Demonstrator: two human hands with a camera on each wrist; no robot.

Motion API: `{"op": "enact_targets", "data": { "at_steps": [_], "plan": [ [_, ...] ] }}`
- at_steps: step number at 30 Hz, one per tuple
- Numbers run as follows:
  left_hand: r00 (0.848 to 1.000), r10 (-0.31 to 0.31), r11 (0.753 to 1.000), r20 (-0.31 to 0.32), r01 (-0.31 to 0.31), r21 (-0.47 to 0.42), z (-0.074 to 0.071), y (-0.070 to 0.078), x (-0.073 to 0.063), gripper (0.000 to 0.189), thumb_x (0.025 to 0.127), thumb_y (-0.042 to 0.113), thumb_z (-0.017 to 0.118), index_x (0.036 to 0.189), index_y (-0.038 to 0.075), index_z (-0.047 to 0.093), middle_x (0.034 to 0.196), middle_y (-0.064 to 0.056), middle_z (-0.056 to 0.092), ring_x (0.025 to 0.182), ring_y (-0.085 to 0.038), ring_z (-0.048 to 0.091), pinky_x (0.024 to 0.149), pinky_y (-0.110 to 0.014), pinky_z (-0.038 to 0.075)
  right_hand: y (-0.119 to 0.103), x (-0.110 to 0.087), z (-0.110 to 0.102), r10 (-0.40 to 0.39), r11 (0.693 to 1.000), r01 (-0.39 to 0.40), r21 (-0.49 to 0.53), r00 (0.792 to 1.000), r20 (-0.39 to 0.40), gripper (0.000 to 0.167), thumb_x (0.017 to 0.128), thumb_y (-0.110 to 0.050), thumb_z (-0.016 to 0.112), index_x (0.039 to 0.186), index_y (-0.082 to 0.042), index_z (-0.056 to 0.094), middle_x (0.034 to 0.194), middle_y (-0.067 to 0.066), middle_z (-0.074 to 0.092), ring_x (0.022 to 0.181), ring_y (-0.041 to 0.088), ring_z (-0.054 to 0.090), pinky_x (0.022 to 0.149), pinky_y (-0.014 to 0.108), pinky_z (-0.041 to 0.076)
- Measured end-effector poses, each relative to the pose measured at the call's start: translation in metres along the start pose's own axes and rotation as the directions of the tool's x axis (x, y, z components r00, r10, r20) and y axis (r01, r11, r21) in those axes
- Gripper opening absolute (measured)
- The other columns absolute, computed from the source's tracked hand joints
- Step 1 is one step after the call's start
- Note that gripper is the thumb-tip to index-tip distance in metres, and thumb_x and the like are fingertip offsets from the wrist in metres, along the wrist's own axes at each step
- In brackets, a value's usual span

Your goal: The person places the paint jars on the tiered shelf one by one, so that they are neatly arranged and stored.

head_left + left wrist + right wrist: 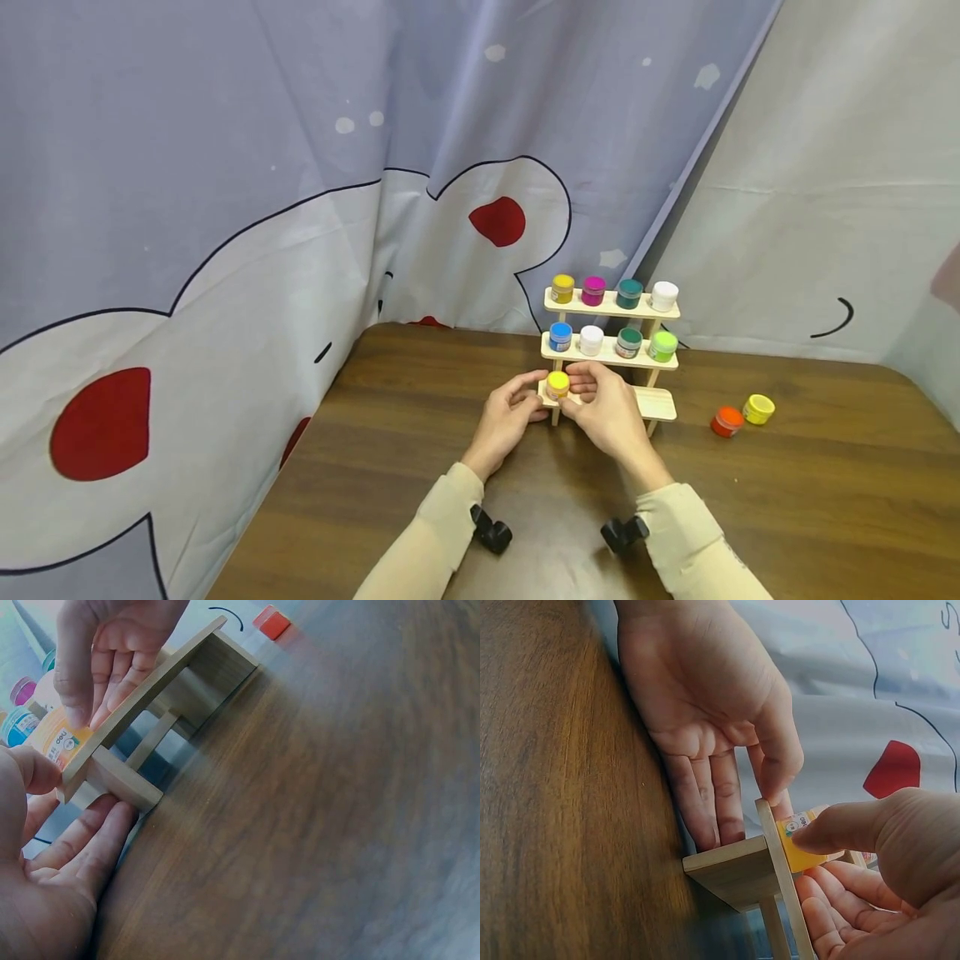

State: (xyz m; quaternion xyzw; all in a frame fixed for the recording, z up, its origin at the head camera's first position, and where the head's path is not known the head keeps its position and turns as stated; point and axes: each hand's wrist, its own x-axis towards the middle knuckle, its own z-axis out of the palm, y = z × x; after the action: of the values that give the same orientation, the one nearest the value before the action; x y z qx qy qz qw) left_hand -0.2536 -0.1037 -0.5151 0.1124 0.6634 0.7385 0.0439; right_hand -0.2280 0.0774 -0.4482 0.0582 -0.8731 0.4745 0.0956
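Note:
A small yellow paint jar [557, 383] stands at the left end of the lowest shelf of a three-tier wooden rack [657, 405]. My right hand [613, 414] pinches this jar, its thumb on the labelled front and the fingers behind, as the right wrist view shows. At the shelf's left end, my left hand [501, 423] grips the rack, thumb and index finger at the shelf edge beside the jar. Its other fingers lie against the wooden support [731, 859] below the shelf.
Paint jars in several colours line the upper two shelves, including a blue jar [560, 337] and a magenta jar [593, 291]. Right of the rack, a red jar [727, 422] and another yellow jar [759, 409] rest on the brown table [840, 483]. A patterned curtain [300, 250] hangs behind.

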Motion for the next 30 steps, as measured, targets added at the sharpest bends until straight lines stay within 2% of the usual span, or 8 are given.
{"op": "enact_targets", "data": {
  "at_steps": [15, 22, 30],
  "plan": [
    [1.000, 0.007, 1.000, 0.007, -0.007, 0.001, 0.0003, -0.0004, 0.0009, 0.048, 0.105, -0.005, 0.058, 0.152, 0.003, 0.066, 0.121, -0.021, 0.077, 0.108, -0.018, 0.076, 0.102, -0.043, 0.068, 0.0013, -0.0051, -0.0049, 0.020, 0.999, -0.021, 0.042, 1.000, 0.009, 0.045, 0.091, 0.003, 0.085, 0.133, 0.006, 0.071, 0.122, 0.022, 0.079, 0.116, 0.035, 0.077, 0.106, 0.046, 0.065],
    [1.000, 0.007, 1.000, 0.004, -0.007, 0.003, -0.0004, 0.0004, 0.0025, 0.049, 0.105, -0.005, 0.058, 0.152, 0.002, 0.065, 0.121, -0.020, 0.078, 0.108, -0.018, 0.076, 0.102, -0.044, 0.067, 0.0023, -0.0042, -0.0050, 0.026, 0.997, -0.027, 0.068, 0.999, 0.018, 0.048, 0.091, 0.003, 0.085, 0.136, 0.006, 0.069, 0.125, 0.023, 0.078, 0.120, 0.036, 0.075, 0.109, 0.049, 0.063],
    [1.000, 0.006, 1.000, 0.006, -0.006, 0.014, -0.0002, 0.0005, 0.0014, 0.050, 0.104, -0.005, 0.057, 0.154, 0.001, 0.064, 0.124, -0.021, 0.077, 0.109, -0.018, 0.075, 0.101, -0.041, 0.068, 0.0032, -0.0058, -0.0049, 0.026, 0.996, -0.028, 0.081, 0.999, 0.022, 0.049, 0.091, 0.003, 0.086, 0.138, 0.006, 0.069, 0.126, 0.022, 0.078, 0.121, 0.036, 0.075, 0.111, 0.049, 0.062]
  ]
}}
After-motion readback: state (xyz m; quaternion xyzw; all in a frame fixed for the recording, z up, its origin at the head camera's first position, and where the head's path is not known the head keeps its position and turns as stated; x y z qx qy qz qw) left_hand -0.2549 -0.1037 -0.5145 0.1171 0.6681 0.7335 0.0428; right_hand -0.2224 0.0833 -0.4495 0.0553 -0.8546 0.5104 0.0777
